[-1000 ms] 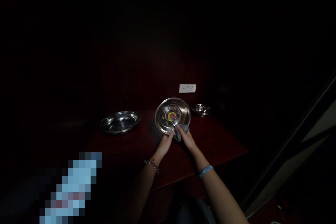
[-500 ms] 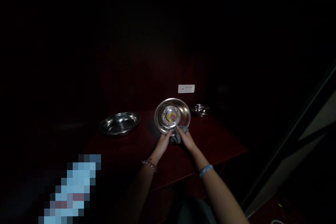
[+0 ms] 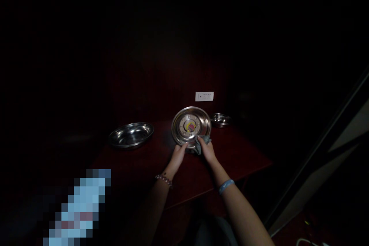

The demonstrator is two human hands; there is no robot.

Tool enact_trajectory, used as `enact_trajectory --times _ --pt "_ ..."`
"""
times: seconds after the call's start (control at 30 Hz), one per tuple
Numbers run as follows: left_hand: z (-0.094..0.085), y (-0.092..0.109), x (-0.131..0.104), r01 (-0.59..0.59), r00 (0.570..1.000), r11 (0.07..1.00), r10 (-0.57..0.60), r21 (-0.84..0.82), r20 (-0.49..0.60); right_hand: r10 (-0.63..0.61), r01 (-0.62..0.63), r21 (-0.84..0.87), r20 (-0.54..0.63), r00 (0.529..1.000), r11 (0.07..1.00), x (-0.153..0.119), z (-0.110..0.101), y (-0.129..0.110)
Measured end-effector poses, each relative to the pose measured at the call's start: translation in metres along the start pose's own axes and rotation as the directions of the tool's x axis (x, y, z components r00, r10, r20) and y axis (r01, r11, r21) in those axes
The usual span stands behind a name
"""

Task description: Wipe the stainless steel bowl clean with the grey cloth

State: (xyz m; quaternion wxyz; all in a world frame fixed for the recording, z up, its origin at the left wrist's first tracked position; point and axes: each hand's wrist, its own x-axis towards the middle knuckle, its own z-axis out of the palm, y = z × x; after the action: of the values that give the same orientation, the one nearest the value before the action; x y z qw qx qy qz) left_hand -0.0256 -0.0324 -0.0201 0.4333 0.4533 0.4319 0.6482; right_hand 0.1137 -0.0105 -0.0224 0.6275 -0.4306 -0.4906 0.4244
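In a very dim room, a person is holding a round stainless-steel basin (image 3: pixel 184 132) up on its edge over a dark red bench (image 3: pixel 239 153), its shiny inside tilting toward the person. A yellow and red label (image 3: pixel 191 127) is sitting at the center of its base. The left hand (image 3: pixel 178 156) is grasping the lower rim, thumb lying along the inside. The right hand (image 3: pixel 207 150) is clasping a gray cloth (image 3: pixel 198 147) and pressing it against the rim, lower right; the fingers behind are hiding from me. I cannot tell whether the basin is touching the bench.

To the left, well apart, a wide, shallow steel basin (image 3: pixel 132 135) is lying open side up. Behind and to the right, a smaller metal bowl (image 3: pixel 221 120) is standing near the wall, below a white socket plate (image 3: pixel 204 96). A beaded bracelet (image 3: pixel 164 180) is circling the left wrist; a blue wristband (image 3: pixel 226 186) is circling the right forearm.
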Motion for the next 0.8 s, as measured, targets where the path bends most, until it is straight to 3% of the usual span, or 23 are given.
enact_trajectory --times 0.3,0.57,0.8 --pt "0.001 -0.008 0.005 0.005 1.000 1.000 -0.005 -0.024 -0.002 -0.037 -0.014 -0.242 -0.204 0.978 0.970 -0.008 -0.007 -0.021" --pt "0.001 -0.013 0.005 -0.010 1.000 0.999 0.011 -0.034 0.027 -0.065 -0.008 -0.309 -0.225 0.972 0.951 -0.007 -0.009 -0.022" --pt "0.001 -0.005 0.003 0.020 1.000 0.998 -0.020 -0.053 0.007 -0.097 0.019 -0.317 -0.233 0.968 0.948 -0.010 -0.010 -0.024"
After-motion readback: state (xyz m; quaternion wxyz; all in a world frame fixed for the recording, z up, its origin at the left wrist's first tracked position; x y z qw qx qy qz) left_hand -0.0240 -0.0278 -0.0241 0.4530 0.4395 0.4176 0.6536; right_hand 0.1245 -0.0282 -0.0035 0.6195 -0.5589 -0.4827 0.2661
